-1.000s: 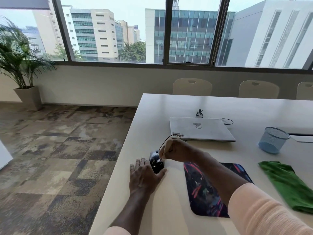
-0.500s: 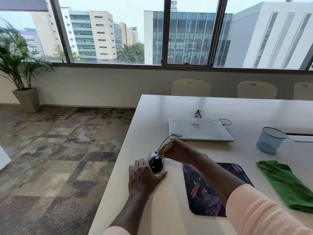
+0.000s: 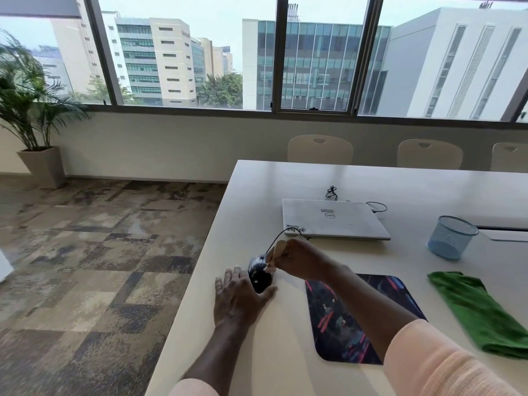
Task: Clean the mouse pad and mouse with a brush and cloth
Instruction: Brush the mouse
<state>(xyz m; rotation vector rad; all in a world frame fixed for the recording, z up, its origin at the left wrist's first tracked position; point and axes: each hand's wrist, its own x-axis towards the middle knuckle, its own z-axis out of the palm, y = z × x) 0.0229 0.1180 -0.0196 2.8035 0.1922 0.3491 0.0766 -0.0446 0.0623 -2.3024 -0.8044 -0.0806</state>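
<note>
Two hands at work near the table's (image 3: 285, 352) left edge. Your left hand (image 3: 238, 298) lies flat on the surface, fingers spread, its thumb side against the black mouse (image 3: 259, 274), steadying it without closing round it. Your right hand (image 3: 297, 260) is closed on a pale-handled brush (image 3: 275, 252), pinched between thumb and fingers, the tip resting on the top of the mouse. The mouse sits on the bare table, left of the mouse pad (image 3: 357, 318) and apart from it; its black cable (image 3: 277, 238) arcs up towards the laptop.

Items on the table:
- Mouse pad: dark, with red and teal print, flat, partly under your right forearm.
- Green cloth (image 3: 480, 312): crumpled, right of the pad, not touching it.
- Closed white laptop (image 3: 334, 220): behind the hands.
- Blue mesh cup (image 3: 451, 237): upright, right of the laptop.

Beyond the table: three cream chairs (image 3: 320, 150) and a potted palm (image 3: 31, 110) by the window.
</note>
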